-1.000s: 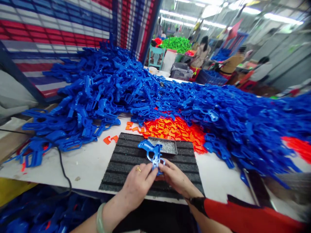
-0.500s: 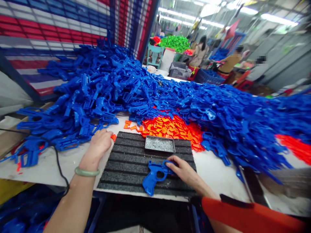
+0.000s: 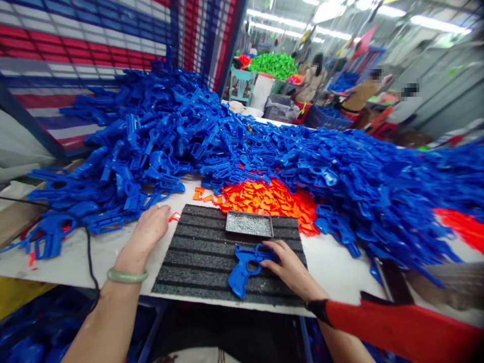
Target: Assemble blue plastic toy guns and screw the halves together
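Observation:
A blue plastic toy gun half (image 3: 239,276) lies over the dark ribbed mat (image 3: 196,272), its grip pointing toward me. The fingers and thumb of my right hand (image 3: 289,264) close around its barrel end. To the left of the mat, my left hand (image 3: 151,227) rests low over the white table, palm down, beside the blue pile. Its fingers look loosely spread, though their tips are partly hidden. Right by its fingertips is a small orange piece (image 3: 174,217), at the mat's edge. A shallow tray (image 3: 249,224) of tiny metal parts sits on the mat's far side.
Heaps of blue toy gun parts (image 3: 151,146) cover the table's back and right. A pile of orange pieces (image 3: 268,197) lies behind the tray. A black cable (image 3: 89,252) hangs at left. An orange-red strip (image 3: 393,320) crosses near my right forearm. People sit farther back.
My left hand has drawn slightly left, away from the orange piece, which now shows beside it. My right hand has shifted the toy gun half a little right and away from me.

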### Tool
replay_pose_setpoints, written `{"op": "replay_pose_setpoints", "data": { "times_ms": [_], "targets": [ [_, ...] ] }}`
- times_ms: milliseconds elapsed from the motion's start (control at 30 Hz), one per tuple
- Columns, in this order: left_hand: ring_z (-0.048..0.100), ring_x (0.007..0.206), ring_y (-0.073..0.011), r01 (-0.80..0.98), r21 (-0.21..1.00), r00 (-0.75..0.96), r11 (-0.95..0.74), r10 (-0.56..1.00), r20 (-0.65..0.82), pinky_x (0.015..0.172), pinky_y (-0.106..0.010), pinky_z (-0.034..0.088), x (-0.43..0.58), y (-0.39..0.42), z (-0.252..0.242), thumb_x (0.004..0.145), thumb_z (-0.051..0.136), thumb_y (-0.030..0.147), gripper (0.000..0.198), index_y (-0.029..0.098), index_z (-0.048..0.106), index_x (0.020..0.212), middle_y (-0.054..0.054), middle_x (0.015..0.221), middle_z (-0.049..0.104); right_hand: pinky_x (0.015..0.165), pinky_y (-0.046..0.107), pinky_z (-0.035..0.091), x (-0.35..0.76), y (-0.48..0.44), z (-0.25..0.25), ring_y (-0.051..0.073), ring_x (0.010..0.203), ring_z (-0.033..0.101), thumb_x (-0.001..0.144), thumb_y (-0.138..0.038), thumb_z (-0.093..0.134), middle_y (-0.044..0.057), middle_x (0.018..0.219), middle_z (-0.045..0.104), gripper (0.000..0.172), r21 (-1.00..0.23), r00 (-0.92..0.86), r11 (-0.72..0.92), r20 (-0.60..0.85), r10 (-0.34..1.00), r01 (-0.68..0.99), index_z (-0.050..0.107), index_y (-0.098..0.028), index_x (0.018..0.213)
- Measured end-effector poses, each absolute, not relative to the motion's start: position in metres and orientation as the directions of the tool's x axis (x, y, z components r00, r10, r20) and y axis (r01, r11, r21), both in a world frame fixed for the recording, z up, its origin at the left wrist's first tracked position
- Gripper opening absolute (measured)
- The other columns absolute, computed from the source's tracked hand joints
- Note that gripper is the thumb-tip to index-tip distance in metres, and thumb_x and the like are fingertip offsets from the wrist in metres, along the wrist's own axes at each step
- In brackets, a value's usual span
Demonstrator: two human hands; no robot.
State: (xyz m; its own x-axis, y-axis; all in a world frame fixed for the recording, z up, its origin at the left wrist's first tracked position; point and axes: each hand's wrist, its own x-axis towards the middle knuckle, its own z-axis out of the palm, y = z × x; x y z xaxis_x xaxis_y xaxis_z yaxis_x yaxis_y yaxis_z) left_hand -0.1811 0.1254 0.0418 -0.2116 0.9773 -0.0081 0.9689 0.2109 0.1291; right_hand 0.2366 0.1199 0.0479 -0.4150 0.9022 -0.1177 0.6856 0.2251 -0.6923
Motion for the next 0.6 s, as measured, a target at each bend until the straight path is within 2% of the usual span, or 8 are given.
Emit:
{"op": "replay_pose_setpoints", "data": {
  "times_ms": [100, 200, 367, 467, 600],
  "targets": [
    [0.057, 0.097, -0.0293, 0.965, 0.116, -0.239, 0.234, 0.971, 0.025, 0.088, -0.04, 0.041, -0.18, 0.118, 0.043, 0.089, 0.035, 0.018, 0.04, 0.013, 0.063, 0.116, -0.015, 0.101, 0.062, 0.103, 0.042, 0.043, 0.237, 0.116, 0.044, 0.025, 0.115, 0.056, 0.085, -0.041, 0.063, 0.009, 0.123, 0.056, 0.046, -0.686, -0.389, 0.233, -0.079, 0.918, 0.689, 0.057, -0.025, 0.127],
    [0.056, 0.098, -0.0314, 0.974, 0.107, -0.205, 0.201, 0.978, 0.026, 0.091, -0.044, 0.04, -0.177, 0.115, 0.046, 0.088, 0.037, 0.02, 0.037, 0.015, 0.066, 0.112, -0.016, 0.104, 0.061, 0.102, 0.042, 0.044, 0.237, 0.114, 0.043, 0.025, 0.114, 0.056, 0.086, -0.043, 0.062, 0.009, 0.121, 0.056, 0.045, -0.678, -0.385, 0.241, -0.068, 0.92, 0.695, 0.058, -0.025, 0.126],
    [0.055, 0.099, -0.0267, 0.988, 0.139, -0.067, 0.07, 0.997, -0.031, 0.093, -0.037, 0.04, -0.167, 0.123, 0.048, 0.084, 0.045, 0.02, 0.031, 0.018, 0.065, 0.107, -0.011, 0.103, 0.06, 0.103, 0.043, 0.044, 0.236, 0.114, 0.04, 0.026, 0.114, 0.056, 0.087, -0.04, 0.061, 0.01, 0.12, 0.056, 0.042, -0.66, -0.383, 0.266, -0.036, 0.923, 0.703, 0.059, -0.023, 0.124],
    [0.056, 0.095, -0.0238, 0.983, 0.171, -0.056, 0.065, 0.997, -0.056, 0.09, -0.033, 0.042, -0.165, 0.127, 0.047, 0.082, 0.043, 0.017, 0.03, 0.017, 0.063, 0.105, -0.009, 0.097, 0.059, 0.105, 0.043, 0.043, 0.236, 0.113, 0.038, 0.026, 0.115, 0.055, 0.087, -0.038, 0.06, 0.01, 0.121, 0.056, 0.041, -0.644, -0.386, 0.287, -0.013, 0.923, 0.709, 0.059, -0.023, 0.125],
    [0.054, 0.089, -0.0228, 0.977, 0.192, -0.086, 0.097, 0.994, -0.066, 0.082, -0.032, 0.043, -0.169, 0.122, 0.046, 0.081, 0.045, 0.018, 0.019, 0.018, 0.059, 0.093, -0.007, 0.09, 0.056, 0.104, 0.045, 0.044, 0.236, 0.111, 0.038, 0.026, 0.115, 0.055, 0.087, -0.037, 0.06, 0.01, 0.12, 0.057, 0.042, -0.635, -0.39, 0.292, -0.015, 0.921, 0.715, 0.058, -0.026, 0.127]
  ]
}}
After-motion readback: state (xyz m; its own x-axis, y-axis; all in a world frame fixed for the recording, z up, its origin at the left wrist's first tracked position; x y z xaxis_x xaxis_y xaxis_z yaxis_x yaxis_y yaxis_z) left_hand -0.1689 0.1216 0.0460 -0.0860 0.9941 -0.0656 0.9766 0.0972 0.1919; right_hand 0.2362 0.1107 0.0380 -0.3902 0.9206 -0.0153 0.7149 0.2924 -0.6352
